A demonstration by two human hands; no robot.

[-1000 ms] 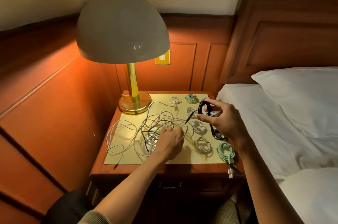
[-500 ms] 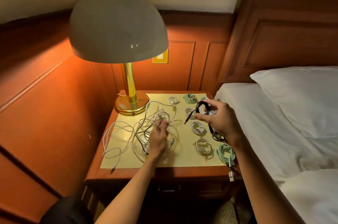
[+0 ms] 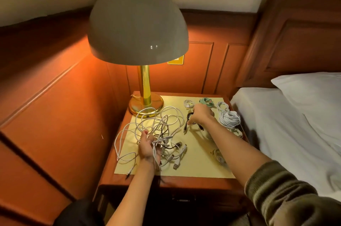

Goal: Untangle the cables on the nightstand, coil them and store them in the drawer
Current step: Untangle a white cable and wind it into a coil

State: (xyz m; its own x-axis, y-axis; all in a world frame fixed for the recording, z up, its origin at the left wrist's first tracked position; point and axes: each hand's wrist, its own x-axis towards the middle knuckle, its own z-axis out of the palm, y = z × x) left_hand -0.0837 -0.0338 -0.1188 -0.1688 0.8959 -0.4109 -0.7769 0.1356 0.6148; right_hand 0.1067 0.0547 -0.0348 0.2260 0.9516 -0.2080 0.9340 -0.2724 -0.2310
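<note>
Our left hand (image 3: 147, 149) clutches the tangled cables (image 3: 162, 133) on the nightstand (image 3: 193, 182); our right hand (image 3: 200, 115) seems to set down the coiled black cable (image 3: 191, 121). Untangling continues: next we must free one strand.

One lamp (image 3: 140, 41) stands on the nightstand (image 3: 132, 179), and everything else is counted from its base. Right of it lie four coiled white cables (image 3: 189, 104), one larger white bundle (image 3: 229, 118), one mint-green coil (image 3: 206, 101) and one black cable (image 3: 190, 116). In front of the base sits one tangle of white and dark cables (image 3: 160, 129). Two hands show.
</note>
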